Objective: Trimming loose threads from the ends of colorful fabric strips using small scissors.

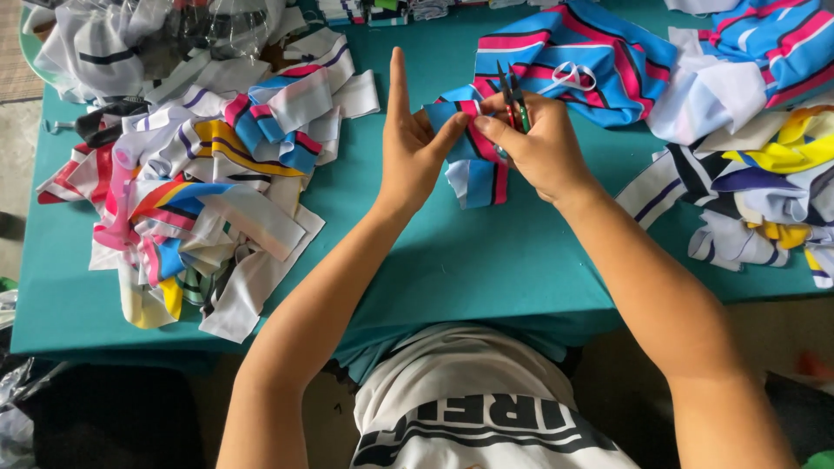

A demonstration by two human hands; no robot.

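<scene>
My left hand (410, 148) and my right hand (532, 143) meet over the teal table (452, 252). Between them is a small striped cloth piece (478, 169), blue with pink, black and white bands. The left thumb and fingers pinch its left edge, with the index finger pointing straight up. The right hand grips a small pair of thread snips (512, 95) with dark blades sticking up, and also presses on the cloth's right side. The cloth's lower end hangs down onto the table.
A heap of mixed striped cloth scraps (200, 191) lies on the left. Larger blue-pink striped fabric (573, 56) sits behind the hands. More cloth pieces (764, 174) pile on the right. Clear plastic bags (139, 39) lie at the back left.
</scene>
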